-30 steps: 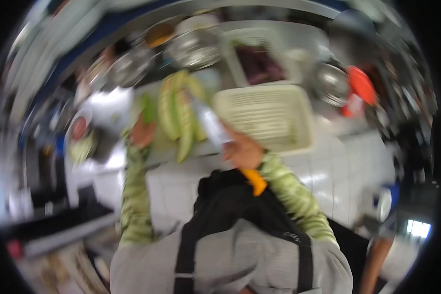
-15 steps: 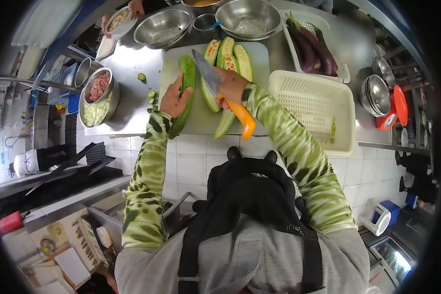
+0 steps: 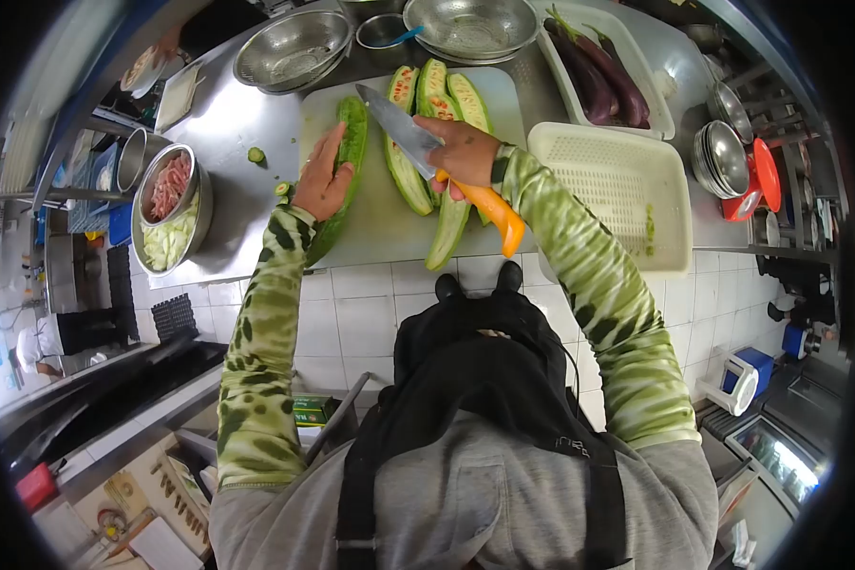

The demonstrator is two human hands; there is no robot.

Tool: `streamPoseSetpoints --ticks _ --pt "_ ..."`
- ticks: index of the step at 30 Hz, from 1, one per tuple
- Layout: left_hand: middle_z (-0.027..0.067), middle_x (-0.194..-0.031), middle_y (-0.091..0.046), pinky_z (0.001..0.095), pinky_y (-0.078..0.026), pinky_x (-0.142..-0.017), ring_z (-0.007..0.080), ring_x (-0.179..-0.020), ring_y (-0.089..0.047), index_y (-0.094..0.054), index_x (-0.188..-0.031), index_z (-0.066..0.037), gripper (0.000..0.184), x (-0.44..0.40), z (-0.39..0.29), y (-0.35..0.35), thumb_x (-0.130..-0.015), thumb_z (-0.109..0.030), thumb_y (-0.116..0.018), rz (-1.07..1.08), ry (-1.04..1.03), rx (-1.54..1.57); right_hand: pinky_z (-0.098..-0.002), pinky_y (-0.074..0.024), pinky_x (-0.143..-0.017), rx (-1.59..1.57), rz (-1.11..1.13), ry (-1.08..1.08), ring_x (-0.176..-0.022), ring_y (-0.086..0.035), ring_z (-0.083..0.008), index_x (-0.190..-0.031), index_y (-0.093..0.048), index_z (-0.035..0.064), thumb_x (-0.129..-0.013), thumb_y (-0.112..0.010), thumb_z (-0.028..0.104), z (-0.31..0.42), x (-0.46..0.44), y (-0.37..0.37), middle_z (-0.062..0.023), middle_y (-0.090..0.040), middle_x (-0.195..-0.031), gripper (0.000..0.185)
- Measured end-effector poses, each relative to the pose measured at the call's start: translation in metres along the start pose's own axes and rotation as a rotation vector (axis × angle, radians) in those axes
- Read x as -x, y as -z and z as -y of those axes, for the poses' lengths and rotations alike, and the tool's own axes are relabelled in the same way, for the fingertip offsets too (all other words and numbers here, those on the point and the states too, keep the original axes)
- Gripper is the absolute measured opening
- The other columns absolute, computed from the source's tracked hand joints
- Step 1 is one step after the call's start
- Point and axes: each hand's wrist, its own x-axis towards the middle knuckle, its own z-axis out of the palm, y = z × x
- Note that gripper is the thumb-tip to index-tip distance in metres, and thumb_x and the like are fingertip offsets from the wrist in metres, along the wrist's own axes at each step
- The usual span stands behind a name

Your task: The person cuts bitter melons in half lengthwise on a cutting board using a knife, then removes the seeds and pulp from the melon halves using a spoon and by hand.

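My left hand (image 3: 324,180) lies along a whole long green gourd (image 3: 351,142) at the left of the cutting board (image 3: 375,218). Its fingers are stretched out against the gourd's side, with the thumb apart across the top. A kitchen knife (image 3: 399,123) with an orange handle is gripped in my right hand (image 3: 461,152), the blade slanting up and left towards the gourd without touching it. Several lengthwise-cut gourd pieces (image 3: 449,228) lie beneath and beyond that hand, some showing red seeds. My right hand partly covers them.
A white perforated basket (image 3: 598,190) holds a few green scraps. Behind it sits a tray (image 3: 663,119) of eggplants (image 3: 594,81). Metal colanders (image 3: 294,47) line the back. At left stand bowls of sliced meat (image 3: 171,183) and pale green pieces (image 3: 168,245). A red scale (image 3: 760,185) stands right.
The view has shifted slightly. My right hand has moved a little right with the knife, its handle swinging outward. At the back left, another person's hands and bowl have moved away.
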Motion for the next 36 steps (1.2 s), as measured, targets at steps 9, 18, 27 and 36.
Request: streamPoseSetpoints --ticks 9,18,27,36 --pt "0.0284 -0.151 -0.032 0.0417 -0.03 -0.113 0.0419 -0.14 -0.034 -0.032 -0.148 0.0 0.058 -0.016 0.01 -0.016 -0.095 -0.015 -0.05 -0.06 0.002 -0.031 -0.031 -0.051 -0.046 -0.054 0.005 0.018 -0.06 -0.061 -0.0166 -0.155 -0.02 0.0096 -0.09 -0.046 0.009 -0.007 -0.004 0.005 -0.0123 -0.06 -0.078 0.069" --pt "0.0298 -0.149 -0.035 0.0418 -0.031 -0.112 0.0433 -0.138 -0.035 -0.032 -0.148 0.0 0.061 -0.018 0.011 -0.02 -0.096 -0.022 -0.054 -0.079 0.147 -0.092 -0.0304 -0.0492 -0.043 0.065 0.003 -0.011 -0.048 -0.058 -0.0165 -0.155 -0.018 0.0103 -0.089 -0.046 0.008 0.015 -0.007 0.008 -0.0128 -0.063 -0.073 0.072" --pt "0.0282 -0.138 -0.049 0.0385 -0.038 -0.106 0.0389 -0.129 -0.049 -0.032 -0.148 0.0 0.067 -0.02 -0.001 -0.015 -0.093 -0.024 -0.06 0.031 0.227 0.186 -0.0323 -0.0492 -0.044 -0.071 -0.085 0.0 -0.046 -0.056 -0.0157 -0.156 -0.02 0.0143 -0.091 -0.047 0.011 -0.011 -0.005 -0.009 -0.0123 -0.064 -0.075 0.07" --pt "0.0289 -0.139 -0.048 0.039 -0.038 -0.106 0.041 -0.126 -0.05 -0.035 -0.148 -0.004 0.056 -0.019 0.005 -0.014 -0.099 -0.024 -0.051 0.021 0.174 0.079 -0.0313 -0.0498 -0.045 -0.104 -0.089 0.001 -0.048 -0.057 -0.0158 -0.155 -0.021 0.0137 -0.092 -0.048 0.013 -0.018 0.002 -0.007 -0.0114 -0.064 -0.077 0.068"
